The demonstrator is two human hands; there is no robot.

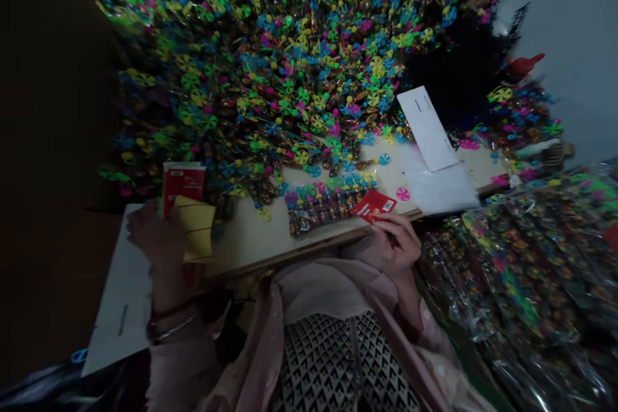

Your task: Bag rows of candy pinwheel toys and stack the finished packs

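Observation:
My right hand (pixel 398 241) pinches the lower edge of a small red printed card (pixel 374 206) with a barcode. That card overlaps the right end of a clear bag (pixel 323 209) holding a row of small toys with colourful pinwheel tops. At the left, my left hand (pixel 157 238) is against a yellow card (pixel 196 228) and red printed cards (pixel 183 181); its fingers are dark and blurred, so its grip is unclear. A loose pink pinwheel piece (pixel 402 194) lies right of the red card.
A large heap of pinwheel-topped toys (pixel 290 71) covers the back of the table (pixel 251 241). On the right are a white cardboard piece (pixel 427 132), clear plastic bags (pixel 439 187) and many filled bags (pixel 521 277). A white board (pixel 118 309) lies at the left.

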